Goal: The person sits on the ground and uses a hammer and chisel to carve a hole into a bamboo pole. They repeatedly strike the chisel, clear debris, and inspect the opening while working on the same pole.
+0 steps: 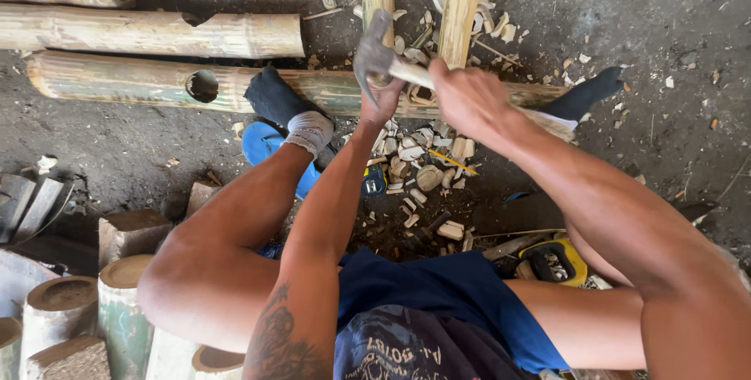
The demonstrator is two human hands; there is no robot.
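Fingers first, going left to right: those of our left hand [382,101] curl up around the grey metal head of the hatchet [374,58], gripping it just under the blade, while the fingers of our right hand [467,98] are wrapped tight round its pale wooden handle [411,73], knuckles up. The tool sits over the long bamboo pole [156,83] that lies crosswise on the ground, right where two thinner bamboo poles [461,5] run away from us.

At far left we see cut bamboo stumps [117,302] standing close together, round, hollow and greenish, crowding that edge. Above them lie two more thick bamboo lengths [149,32], smooth, pale and streaked; the pole beneath has a round hole [202,85] bored in it. Our left foot in a dark sock [275,97] presses on that pole, with a blue sandal [262,144] just beside it. Between our knees the dirt floor [665,28] is littered with pale curled bamboo chips [426,173], leaving little bare room. Further right a yellow-handled tool [557,261] lies near our thigh. Our right foot rests on the pole's far end, and beyond it the rough grey ground opens out.
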